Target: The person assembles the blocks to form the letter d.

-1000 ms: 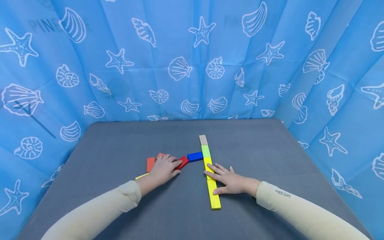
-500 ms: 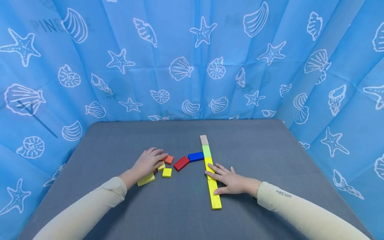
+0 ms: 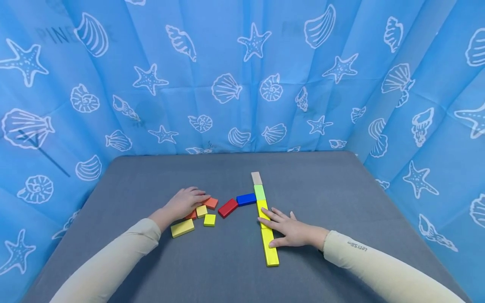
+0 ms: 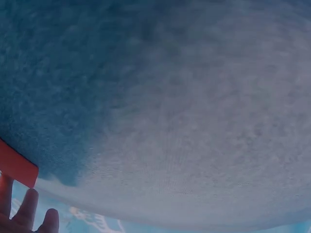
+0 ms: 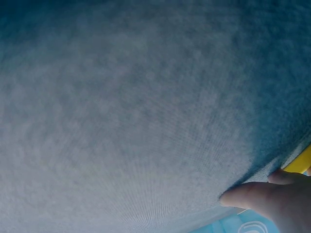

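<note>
My left hand [image 3: 183, 202] reaches over a loose group of blocks, its fingertips at an orange block [image 3: 211, 203]. Under its palm, another orange block [image 3: 192, 215] is partly hidden. In the left wrist view, spread fingers [image 4: 28, 208] show beside a red-orange block [image 4: 17, 165]. My right hand [image 3: 292, 231] lies with spread fingers on two long yellow blocks [image 3: 270, 252]. These stand end to end in a column with a light green block [image 3: 259, 192] and a beige block [image 3: 256, 178]. A blue block [image 3: 246, 199] meets the column's left side, and a red block [image 3: 228, 208] slants off from it.
Near the left hand lie a pale yellow block [image 3: 182, 228], a small cream block [image 3: 202, 211] and a small yellow block [image 3: 209, 220]. All rest on a grey cloth-covered table [image 3: 322, 181]. A blue shell-patterned curtain [image 3: 242, 113] surrounds its back and sides.
My left hand has left the red block and drawn back left to the orange blocks, uncovering the small yellow and cream blocks. My right hand stays in place.
</note>
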Action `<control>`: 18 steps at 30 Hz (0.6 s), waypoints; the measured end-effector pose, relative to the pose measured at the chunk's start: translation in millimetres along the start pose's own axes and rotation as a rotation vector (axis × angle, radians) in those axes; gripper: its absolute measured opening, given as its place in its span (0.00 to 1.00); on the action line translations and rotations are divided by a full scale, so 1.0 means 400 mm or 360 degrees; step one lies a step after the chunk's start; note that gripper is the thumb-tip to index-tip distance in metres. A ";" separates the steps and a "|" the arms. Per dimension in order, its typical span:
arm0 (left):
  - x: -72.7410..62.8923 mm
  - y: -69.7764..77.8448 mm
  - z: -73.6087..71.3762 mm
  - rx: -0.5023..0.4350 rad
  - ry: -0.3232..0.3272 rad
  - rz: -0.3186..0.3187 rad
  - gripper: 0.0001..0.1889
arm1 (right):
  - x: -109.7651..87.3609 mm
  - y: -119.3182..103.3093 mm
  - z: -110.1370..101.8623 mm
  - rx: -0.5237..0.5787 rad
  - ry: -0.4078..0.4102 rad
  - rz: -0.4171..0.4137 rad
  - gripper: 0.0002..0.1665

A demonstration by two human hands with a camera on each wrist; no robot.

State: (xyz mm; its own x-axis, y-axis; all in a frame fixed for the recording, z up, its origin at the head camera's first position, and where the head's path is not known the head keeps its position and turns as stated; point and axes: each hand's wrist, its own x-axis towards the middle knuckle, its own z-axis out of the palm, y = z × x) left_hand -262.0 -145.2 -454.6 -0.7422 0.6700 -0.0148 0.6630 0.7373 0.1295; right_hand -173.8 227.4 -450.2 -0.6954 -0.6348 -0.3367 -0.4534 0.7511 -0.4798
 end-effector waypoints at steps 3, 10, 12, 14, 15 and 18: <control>0.006 -0.002 0.003 -0.0010 0.0008 0.0012 0.21 | -0.001 -0.002 -0.001 0.0010 -0.0006 -0.0001 0.46; -0.002 -0.006 0.007 0.0087 0.0191 0.0054 0.21 | 0.000 -0.002 0.000 0.0013 -0.0004 -0.0017 0.46; -0.009 -0.005 0.003 0.0124 0.0296 0.0082 0.21 | -0.001 -0.001 0.000 0.0008 0.0001 -0.0025 0.46; -0.018 0.000 -0.002 0.0140 0.0391 0.0100 0.22 | -0.002 -0.001 0.001 0.0007 0.0003 -0.0033 0.45; -0.024 0.004 -0.006 0.0148 0.0431 0.0108 0.22 | -0.002 -0.001 0.001 0.0006 0.0005 -0.0034 0.45; -0.051 0.026 -0.014 0.0125 0.0518 0.0134 0.25 | -0.003 -0.002 0.001 0.0001 0.0007 -0.0033 0.45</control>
State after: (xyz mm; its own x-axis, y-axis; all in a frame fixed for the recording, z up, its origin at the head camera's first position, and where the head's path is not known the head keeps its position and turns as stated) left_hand -240.7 -151.7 -447.3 -0.6682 0.6758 0.3112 0.7196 0.6933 0.0397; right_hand -172.5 227.5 -449.7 -0.6884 -0.6495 -0.3229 -0.4676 0.7377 -0.4870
